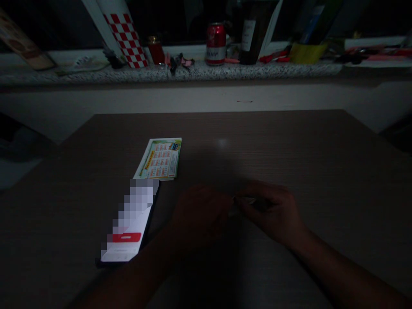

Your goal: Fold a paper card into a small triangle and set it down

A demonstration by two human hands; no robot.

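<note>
In dim light both hands meet low over the table. My left hand [202,212] is closed, its knuckles up and its fingers mostly lost in shadow. Beside it, my right hand [273,210] pinches with thumb and fingertips. A small pale object [236,208] shows between the two hands; it is too dark to tell what it is. To the left of my left hand lies a lit phone [135,223], its screen partly blurred out. Beyond the phone is a stack of printed cards [162,159], with red print and green edges.
A brown wooden table [289,146] runs up to a white wall. Above it, a speckled stone sill [193,75] holds a red can [216,45], a red-and-white checkered tube [127,40], a dark pot [252,38], a yellow holder [307,53] and small clutter.
</note>
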